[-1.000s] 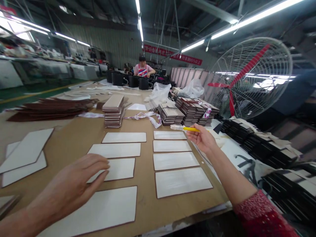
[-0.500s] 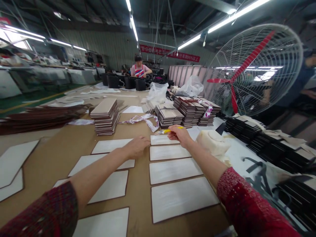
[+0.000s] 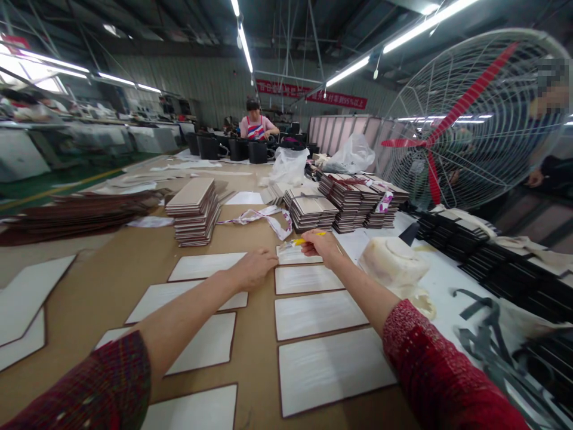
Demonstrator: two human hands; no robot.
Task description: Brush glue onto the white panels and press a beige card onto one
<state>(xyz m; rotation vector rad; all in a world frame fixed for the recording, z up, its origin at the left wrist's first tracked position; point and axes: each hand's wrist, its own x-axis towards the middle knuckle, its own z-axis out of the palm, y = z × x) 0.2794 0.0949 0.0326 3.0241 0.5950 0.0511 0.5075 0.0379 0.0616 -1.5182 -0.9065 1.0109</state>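
Observation:
Yellow-handled brush [image 3: 308,239] is pinched in the fingers of my right hand [image 3: 324,248]. Its bristle end rests over the left part of the farthest white panel [image 3: 299,255] in the right column. My left hand [image 3: 257,267] is closed, its fingertips at that panel's left edge; the thumb is hard to see. Below lie more dark-edged panels, among them a second panel [image 3: 308,279], a third panel [image 3: 320,313] and a large near panel [image 3: 335,370]. Streaks show on their white faces. A left column of similar panels [image 3: 201,343] lies partly under my left forearm.
Stacks of brown-edged boards [image 3: 192,209] and bundled boards [image 3: 311,212] stand beyond my hands. To the right are a whitish plastic-covered container [image 3: 394,260], black stacks [image 3: 474,251] and a large fan [image 3: 465,125]. A co-worker [image 3: 257,125] sits behind black bags [image 3: 237,149].
The brush has moved slightly left and down over the far panel with my right hand. My left hand stays at the panel's edge, and the whole view has shifted a little.

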